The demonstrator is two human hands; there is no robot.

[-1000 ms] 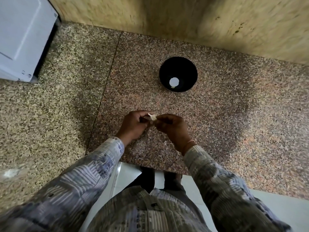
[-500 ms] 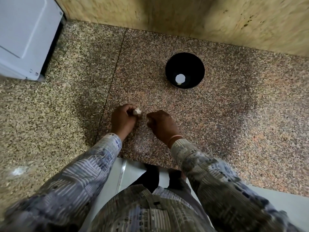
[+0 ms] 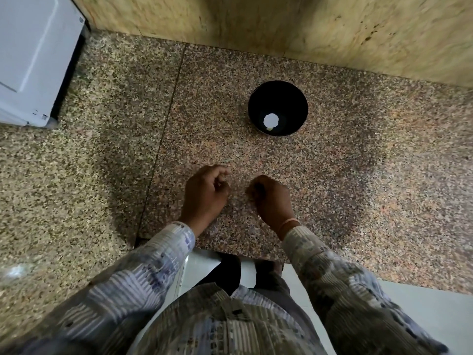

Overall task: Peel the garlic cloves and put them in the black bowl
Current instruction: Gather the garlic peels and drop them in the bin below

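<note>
Over counter [image 3: 358, 201]: left hand [image 3: 204, 196], right hand [image 3: 271, 198] apart, curled.

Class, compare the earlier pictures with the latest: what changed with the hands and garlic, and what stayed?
The left hand and right hand, which pinched one garlic clove together, have drawn apart. The clove then stayed with the left hand; now it is out of sight, both hands curled. The black bowl and the white piece in it stayed put.
</note>
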